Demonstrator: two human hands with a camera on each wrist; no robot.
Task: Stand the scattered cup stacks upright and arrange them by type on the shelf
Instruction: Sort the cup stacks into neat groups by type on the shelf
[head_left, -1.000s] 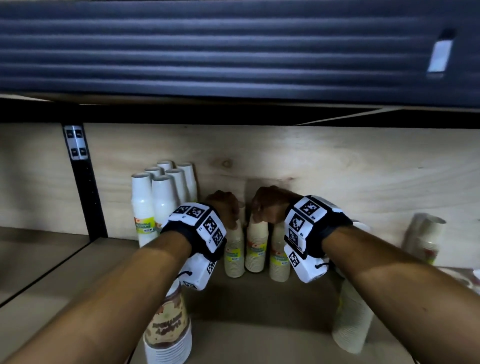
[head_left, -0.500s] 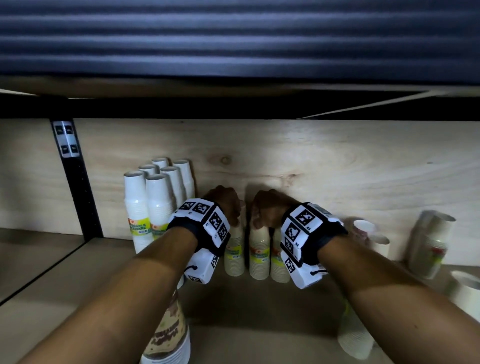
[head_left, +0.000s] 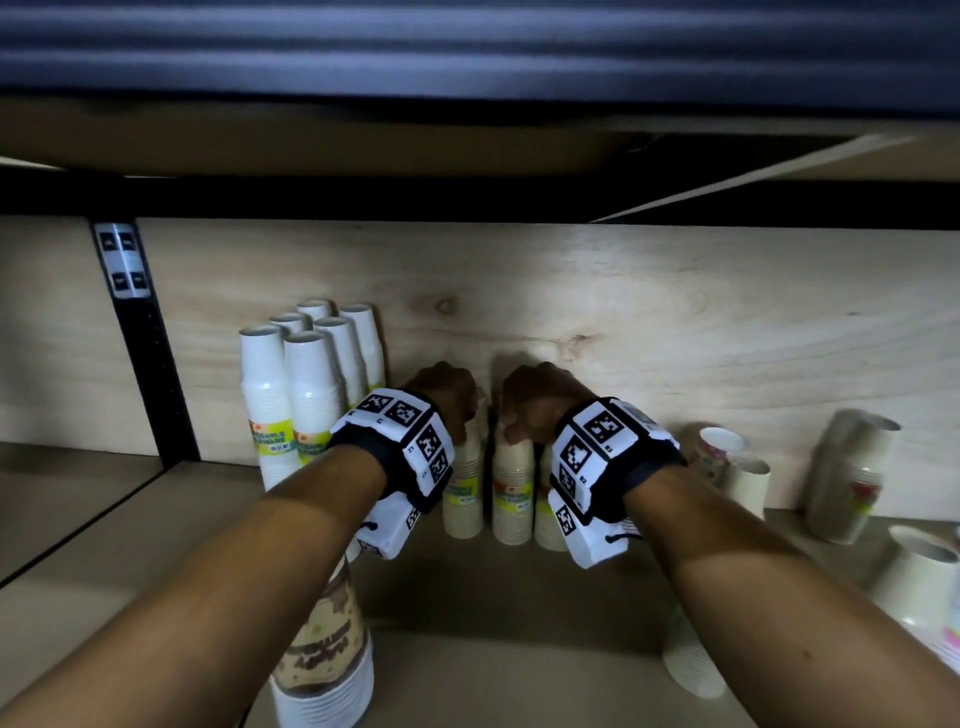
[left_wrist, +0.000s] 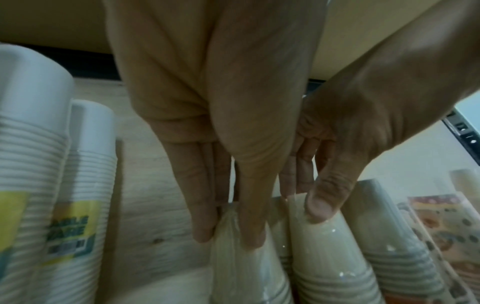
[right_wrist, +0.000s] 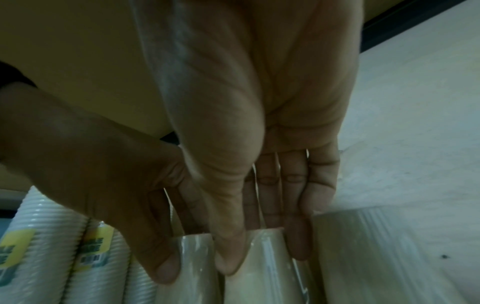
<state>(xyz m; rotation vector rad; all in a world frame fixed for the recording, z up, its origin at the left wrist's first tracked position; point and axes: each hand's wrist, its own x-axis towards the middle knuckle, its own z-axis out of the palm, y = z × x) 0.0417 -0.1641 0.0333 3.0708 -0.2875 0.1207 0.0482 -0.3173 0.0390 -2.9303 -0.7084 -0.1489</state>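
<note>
Beige stacks (head_left: 511, 493) stand upright, long axis vertical, closed ends up, against the back wall (head_left: 675, 332) beside the white stacks (head_left: 311, 395). Film-wrapped paper: likely light, slippery and easily tipped, so best gripped near the top. Left hand (left_wrist: 228, 185) and right hand (right_wrist: 259, 195) each pinch one top.
</note>
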